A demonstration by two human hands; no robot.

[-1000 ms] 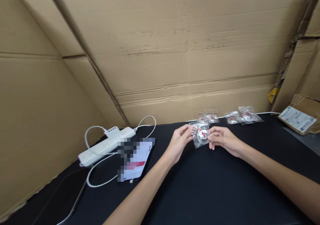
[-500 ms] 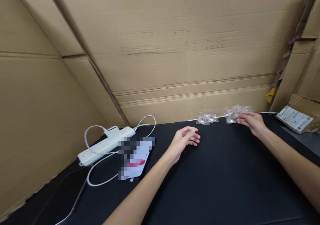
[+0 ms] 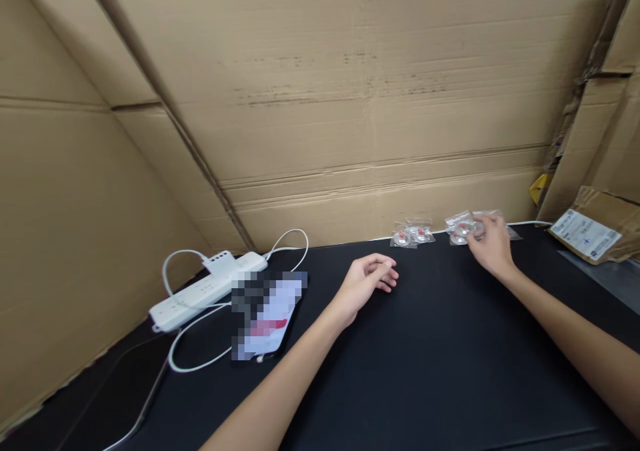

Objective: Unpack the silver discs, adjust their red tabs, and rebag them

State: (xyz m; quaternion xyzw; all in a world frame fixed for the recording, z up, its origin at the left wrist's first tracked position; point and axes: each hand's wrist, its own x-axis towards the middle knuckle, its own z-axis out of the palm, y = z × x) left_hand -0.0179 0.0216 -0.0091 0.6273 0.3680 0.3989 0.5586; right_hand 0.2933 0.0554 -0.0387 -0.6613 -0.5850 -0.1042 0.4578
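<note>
My left hand (image 3: 370, 277) rests over the black tabletop, its fingers loosely bent and a little apart, with nothing in it. At the back right, my right hand (image 3: 493, 244) closes its thumb and fingers on one of the small clear plastic packets (image 3: 459, 229), each with a round, shiny piece and a red spot. Its fingertips are partly hidden among the packets, which lie close together. Left of this group, a second small group of the same packets (image 3: 411, 235) lies against the cardboard wall, untouched.
On the left are a white power strip (image 3: 187, 304) with a charger block (image 3: 220, 262), looped white cables and a phone (image 3: 273, 321) with a blurred screen. A dark flat device (image 3: 115, 391) lies front left. A labelled cardboard package (image 3: 595, 227) sits far right. Cardboard walls (image 3: 320, 104) enclose the back and sides.
My right hand has turned over the right-hand packets, and its fingers have gone from outstretched to bent around a packet's edge. My left hand has hardly moved. The view has shifted slightly.
</note>
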